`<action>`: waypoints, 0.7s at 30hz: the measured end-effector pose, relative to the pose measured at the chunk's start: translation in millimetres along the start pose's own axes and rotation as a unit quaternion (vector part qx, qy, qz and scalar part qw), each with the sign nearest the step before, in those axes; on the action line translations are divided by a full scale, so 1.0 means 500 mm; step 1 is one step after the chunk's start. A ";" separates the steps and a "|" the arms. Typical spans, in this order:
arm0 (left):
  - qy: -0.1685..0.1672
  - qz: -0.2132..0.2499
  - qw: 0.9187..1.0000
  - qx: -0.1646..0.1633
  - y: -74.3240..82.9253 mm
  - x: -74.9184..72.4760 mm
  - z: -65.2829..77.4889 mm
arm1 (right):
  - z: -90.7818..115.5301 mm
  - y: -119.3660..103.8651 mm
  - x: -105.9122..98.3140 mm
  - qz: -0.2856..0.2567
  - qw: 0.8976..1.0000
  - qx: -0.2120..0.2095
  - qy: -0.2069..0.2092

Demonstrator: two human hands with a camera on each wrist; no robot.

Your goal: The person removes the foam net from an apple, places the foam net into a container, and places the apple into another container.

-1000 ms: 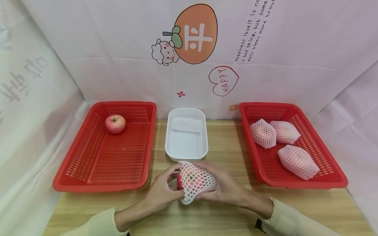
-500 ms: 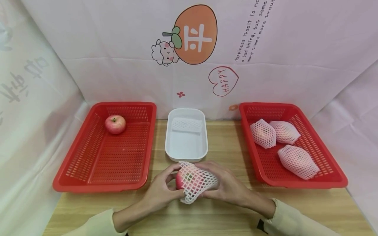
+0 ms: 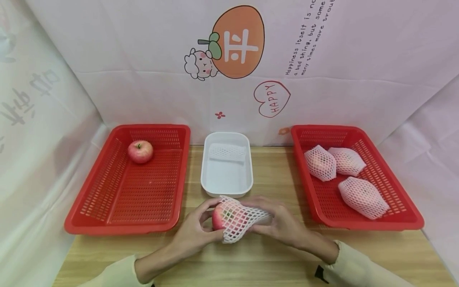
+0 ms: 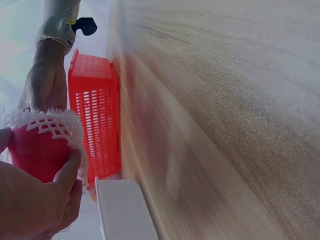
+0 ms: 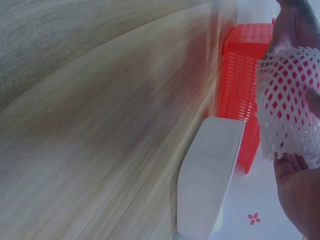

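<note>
In front of me a red apple (image 3: 217, 217) sits partly inside a white foam fruit net (image 3: 236, 222). My left hand (image 3: 193, 228) grips the apple's left side, thumb near and fingers on the far side, at the net's open edge. The bare red skin shows between them in the left wrist view. My right hand (image 3: 285, 223) pinches the net's narrowed right end, with the apple's body to the left of its fingers. In the right wrist view the mesh (image 5: 290, 105) covers the apple, red showing through its holes.
A red basket (image 3: 71, 223) on the left holds one bare apple (image 3: 140, 152). Behind the hands stands a white tray (image 3: 226, 181) with a flat foam net (image 3: 227, 152). The right red basket (image 3: 405, 223) holds three netted apples (image 3: 363, 197). A printed cloth hangs behind.
My right hand has moved right, drawing the net's end out longer and narrower. The apple has shifted slightly left in the left hand, showing more bare skin.
</note>
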State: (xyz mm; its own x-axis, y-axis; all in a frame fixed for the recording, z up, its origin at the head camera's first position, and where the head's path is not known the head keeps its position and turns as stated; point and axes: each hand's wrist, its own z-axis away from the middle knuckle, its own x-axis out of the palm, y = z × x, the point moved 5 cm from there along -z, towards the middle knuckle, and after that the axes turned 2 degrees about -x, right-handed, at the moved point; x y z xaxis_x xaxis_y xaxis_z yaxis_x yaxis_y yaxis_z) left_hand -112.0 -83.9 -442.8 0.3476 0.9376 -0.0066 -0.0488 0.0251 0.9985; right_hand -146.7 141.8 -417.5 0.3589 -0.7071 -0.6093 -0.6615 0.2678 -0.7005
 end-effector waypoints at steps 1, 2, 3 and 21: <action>0.001 -0.001 1.000 -0.002 0.000 0.000 0.000 | 0.000 0.000 -0.001 0.002 1.000 -0.003 0.003; 0.002 -0.002 1.000 -0.004 0.000 -0.001 0.001 | 0.001 0.000 -0.003 0.003 1.000 -0.005 0.007; 0.003 -0.002 1.000 -0.006 0.000 -0.001 0.001 | 0.001 0.000 -0.004 0.004 1.000 -0.006 0.010; 0.032 -0.003 0.999 -0.017 0.018 -0.022 0.010 | -0.002 -0.007 -0.052 0.004 0.997 -0.012 0.077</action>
State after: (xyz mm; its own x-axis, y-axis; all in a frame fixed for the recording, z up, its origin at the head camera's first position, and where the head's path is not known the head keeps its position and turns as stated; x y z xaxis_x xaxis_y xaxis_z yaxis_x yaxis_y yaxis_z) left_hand -111.7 -95.7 -433.5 0.2872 0.9577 -0.0169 -0.0785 0.0412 0.9961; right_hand -154.3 158.8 -398.6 0.2502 -0.7972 -0.5494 -0.6797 0.2595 -0.6861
